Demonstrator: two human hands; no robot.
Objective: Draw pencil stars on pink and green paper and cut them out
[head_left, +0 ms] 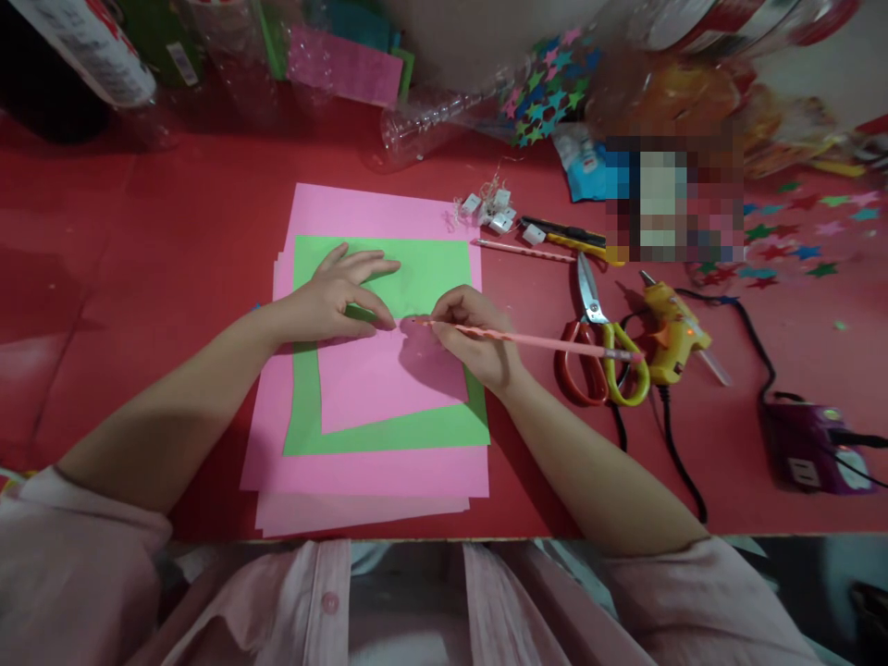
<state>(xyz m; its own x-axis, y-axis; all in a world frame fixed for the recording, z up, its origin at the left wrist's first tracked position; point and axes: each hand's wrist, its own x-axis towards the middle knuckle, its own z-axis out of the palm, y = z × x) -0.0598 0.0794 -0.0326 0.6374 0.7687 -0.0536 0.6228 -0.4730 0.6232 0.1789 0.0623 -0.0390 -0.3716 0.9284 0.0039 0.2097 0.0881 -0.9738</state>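
Right hand (pixel 475 335): fingers closed around a pink pencil (pixel 534 343), tip set on a small pink sheet (pixel 388 379), eraser end pointing out over the scissors (pixel 600 356). Left hand (pixel 333 296): flat, fingers spread, holding nothing, fingertips pressing the small pink sheet just beside the pencil tip. Small pink sheet: lies on a green sheet (pixel 395 277), which lies on a fanned pile of pink paper (pixel 361 481) at the near middle of the table. Risk, as judged: the loose layers could slide under the pencil's push if the left hand eases, skewing the line; the left fingertips sit close enough to the tip to be marked. Surface: red table (pixel 139 277), near edge in view. To the right: scissors with red and yellow handles, a yellow glue gun (pixel 670 333) with black cord, a purple power strip (pixel 808 444). Beyond the paper: a second pencil, a utility knife (pixel 565 233), small white clips (pixel 489 208), a clear plastic bottle (pixel 430 120) on its side, coloured paper stars (pixel 551 88). Room: dim, cluttered at the far edge.
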